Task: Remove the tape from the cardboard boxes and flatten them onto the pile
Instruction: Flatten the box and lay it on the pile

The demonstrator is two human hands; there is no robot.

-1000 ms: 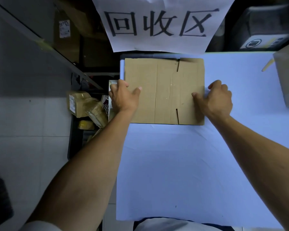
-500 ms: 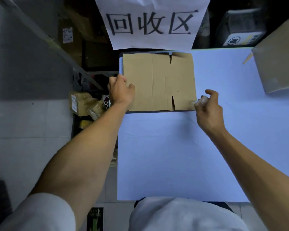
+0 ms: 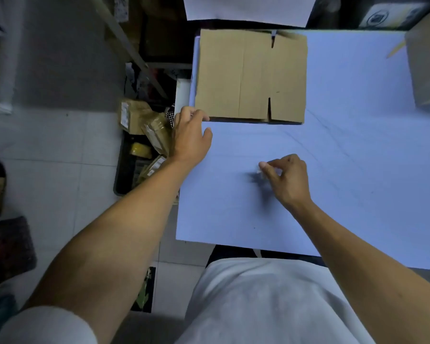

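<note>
A flattened brown cardboard box point(image 3: 251, 75) lies at the far left of the pale blue table point(image 3: 345, 157). My left hand point(image 3: 190, 136) hovers at the table's left edge just below the box's near left corner, fingers relaxed and holding nothing. My right hand point(image 3: 287, 178) is over the middle of the table, its thumb and fingers pinching a small clear scrap of tape point(image 3: 260, 172). An upright cardboard box point(image 3: 427, 68) stands at the table's far right edge, partly cut off by the frame.
A black bin point(image 3: 139, 157) with taped packages and crumpled tape sits on the floor left of the table. A white paper sign point(image 3: 246, 8) hangs behind the flattened box. Metal shelving point(image 3: 132, 50) stands at the back left.
Both hands have left the flattened box. My left hand slid down off its left edge. My right hand pulled back toward me to mid-table with the tape scrap pinched in it.
</note>
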